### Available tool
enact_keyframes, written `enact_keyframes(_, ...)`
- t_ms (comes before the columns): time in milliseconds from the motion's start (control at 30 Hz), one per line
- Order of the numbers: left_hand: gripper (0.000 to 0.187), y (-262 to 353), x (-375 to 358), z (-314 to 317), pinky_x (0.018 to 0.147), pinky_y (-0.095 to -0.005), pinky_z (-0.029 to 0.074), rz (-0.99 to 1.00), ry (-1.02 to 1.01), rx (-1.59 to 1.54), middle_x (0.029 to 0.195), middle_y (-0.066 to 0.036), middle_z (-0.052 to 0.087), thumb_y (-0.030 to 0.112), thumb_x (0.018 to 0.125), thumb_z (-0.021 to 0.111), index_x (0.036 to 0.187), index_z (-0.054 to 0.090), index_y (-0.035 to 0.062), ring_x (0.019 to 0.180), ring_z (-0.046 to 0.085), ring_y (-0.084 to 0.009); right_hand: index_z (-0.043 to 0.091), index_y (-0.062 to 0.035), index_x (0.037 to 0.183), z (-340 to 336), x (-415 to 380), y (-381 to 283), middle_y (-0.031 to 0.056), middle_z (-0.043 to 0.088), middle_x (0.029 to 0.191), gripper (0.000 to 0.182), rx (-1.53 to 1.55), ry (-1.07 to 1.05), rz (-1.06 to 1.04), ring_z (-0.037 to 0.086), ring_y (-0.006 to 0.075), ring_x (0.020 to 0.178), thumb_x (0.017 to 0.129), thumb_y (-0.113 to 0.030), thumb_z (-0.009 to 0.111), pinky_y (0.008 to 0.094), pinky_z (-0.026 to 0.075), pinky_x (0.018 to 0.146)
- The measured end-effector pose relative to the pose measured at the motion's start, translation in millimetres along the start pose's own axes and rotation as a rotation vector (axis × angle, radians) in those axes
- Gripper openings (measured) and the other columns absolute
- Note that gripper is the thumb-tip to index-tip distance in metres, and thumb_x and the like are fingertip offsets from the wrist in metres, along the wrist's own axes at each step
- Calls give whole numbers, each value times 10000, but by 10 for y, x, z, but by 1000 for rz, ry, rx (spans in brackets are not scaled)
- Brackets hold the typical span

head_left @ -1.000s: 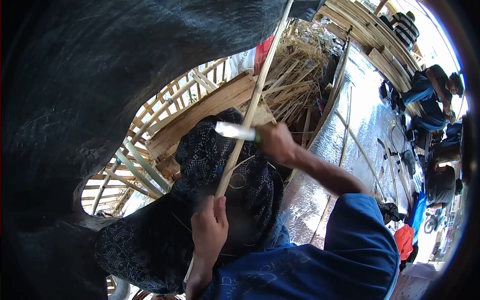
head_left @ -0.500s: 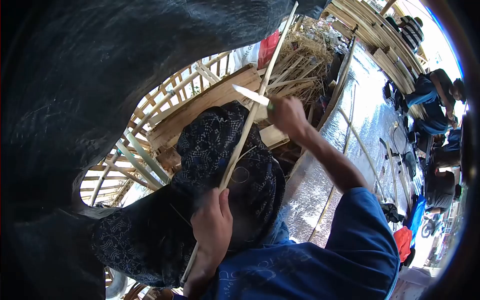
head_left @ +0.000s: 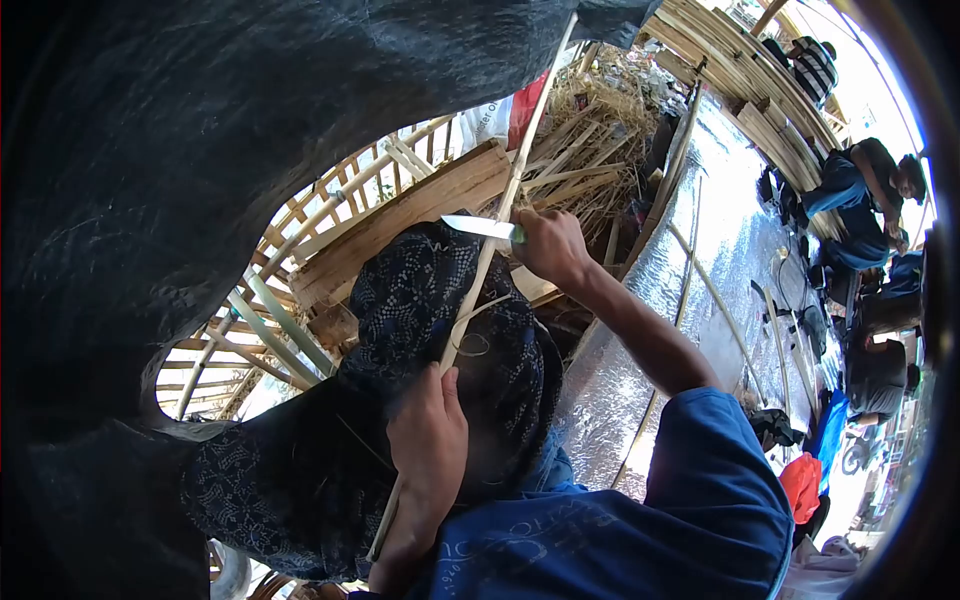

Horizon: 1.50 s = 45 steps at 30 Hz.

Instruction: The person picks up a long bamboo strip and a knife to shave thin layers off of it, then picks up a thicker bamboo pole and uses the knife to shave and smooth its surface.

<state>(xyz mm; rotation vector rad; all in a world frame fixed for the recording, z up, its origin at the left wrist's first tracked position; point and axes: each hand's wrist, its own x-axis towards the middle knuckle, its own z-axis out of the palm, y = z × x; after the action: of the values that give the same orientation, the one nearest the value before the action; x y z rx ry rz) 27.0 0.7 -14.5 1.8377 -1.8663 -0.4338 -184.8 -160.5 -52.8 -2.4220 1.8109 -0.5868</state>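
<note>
My left hand (head_left: 430, 440) is closed around the lower part of a long, pale strip of wood or bamboo (head_left: 510, 185), which slants up and away to the right. My right hand (head_left: 553, 246) grips the green handle of a knife (head_left: 482, 227). The blade lies across the strip, pointing left. A thin curled shaving (head_left: 472, 345) hangs by the strip above my left hand. Dark patterned cloth (head_left: 410, 290) covers the lap beneath.
A wooden plank (head_left: 400, 225) lies beyond the lap, with split sticks and straw (head_left: 600, 130) behind it. Shiny foil sheeting (head_left: 640, 370) bearing long sticks spreads to the right. Several people sit at the far right, one in striped clothing (head_left: 815, 70). Black sheeting (head_left: 200, 150) hangs at the left.
My right hand and the knife have moved down along the strip, toward my left hand. The strip's far end has shifted slightly left. My left hand keeps its hold.
</note>
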Motion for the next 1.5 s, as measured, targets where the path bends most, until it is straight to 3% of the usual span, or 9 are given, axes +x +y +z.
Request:
enact_keyframes(400, 214, 31, 23, -43, 571, -403, 496, -89, -95, -22, 736, -158, 634, 236, 927, 504, 905, 569, 34, 675, 634, -329, 619, -16, 837, -36, 42, 81, 46, 543, 510, 151, -59, -16, -75, 444, 89, 367, 826, -73, 480, 254, 337, 312)
enact_keyframes(633, 201, -21, 6, -18, 573, -424, 485, -91, -65, -82, 719, -168, 620, 229, 925, 506, 873, 554, 41, 673, 622, -347, 640, -10, 925, -56, -331, -294, 110, 600, 618, 237, 72, -168, -174, 525, 118, 428, 936, -68, 411, 251, 440, 319)
enact_keyframes(767, 187, -24, -19, -11, 565, -427, 478, -80, -83, -96, 712, -169, 613, 220, 920, 515, 845, 542, 50, 671, 617, -354, 634, -10, 911, -90, 249, 391, 67, 598, 580, 161, -164, 19, 94, 465, 74, 375, 861, -69, 494, 207, 347, 289)
enact_keyframes(833, 185, -21, -2, -1, 562, -427, 476, -85, -48, -103, 713, -169, 612, 218, 919, 516, 839, 538, 52, 670, 615, -354, 631, -63, 787, -162, 170, 49, 100, 615, 587, 137, -15, -125, 315, 591, 196, 477, 809, -177, 559, 330, 481, 441)
enact_keyframes(900, 187, -79, -20, -13, 557, -429, 476, -105, -91, -64, 712, -168, 607, 221, 918, 517, 840, 536, 52, 667, 614, -354, 634, -76, 805, -88, -183, -225, 89, 630, 628, 118, -98, -198, -72, 603, 167, 522, 824, -151, 545, 287, 480, 450)
enact_keyframes(967, 185, -80, -10, 0, 555, -432, 475, -96, -65, -85, 705, -168, 605, 220, 919, 516, 841, 535, 53, 664, 613, -355, 601, -29, 813, 190, -296, -154, 99, 592, 636, 121, 101, 203, -482, 518, 127, 433, 856, -61, 493, 250, 434, 356)
enact_keyframes(1067, 183, -53, -41, -9, 550, -437, 473, -81, -85, -98, 695, -166, 603, 219, 918, 517, 841, 534, 54, 658, 612, -357, 620, -13, 866, -315, 274, 314, 72, 607, 604, 129, -195, -51, 49, 505, 125, 398, 843, -95, 523, 279, 419, 355)
enact_keyframes(1333, 230, -71, 4, 22, 515, -440, 432, -68, -82, -137, 630, -215, 574, 171, 930, 500, 778, 504, -2, 625, 595, -390, 625, -51, 821, 37, -35, 94, 54, 550, 527, 143, -209, 15, -267, 505, 128, 418, 804, -72, 485, 278, 402, 355)
enact_keyframes(1500, 199, -50, 41, 24, 538, -439, 449, -94, -73, -183, 674, -193, 581, 189, 911, 532, 795, 523, 27, 662, 598, -380, 636, -47, 843, -209, 387, 227, 117, 631, 625, 146, -127, -12, 245, 610, 250, 506, 770, -142, 551, 384, 508, 511)
